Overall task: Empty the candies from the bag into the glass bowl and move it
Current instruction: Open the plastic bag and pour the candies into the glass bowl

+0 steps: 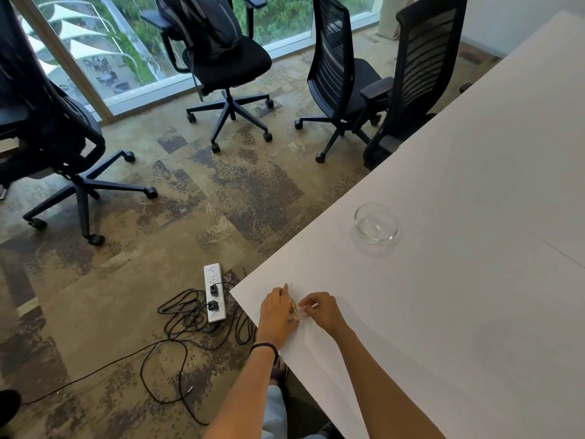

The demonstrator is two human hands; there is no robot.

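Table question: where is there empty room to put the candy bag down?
Most of the white table is bare: the stretch between the glass bowl and the hands, and everything right of the bowl. The near corner is crowded, where the left hand and right hand hold the candy bag.

both hands pinch the candy bag (294, 307) at the table (459, 280) corner; glass bowl (376, 222) empty

No legible text anywhere.
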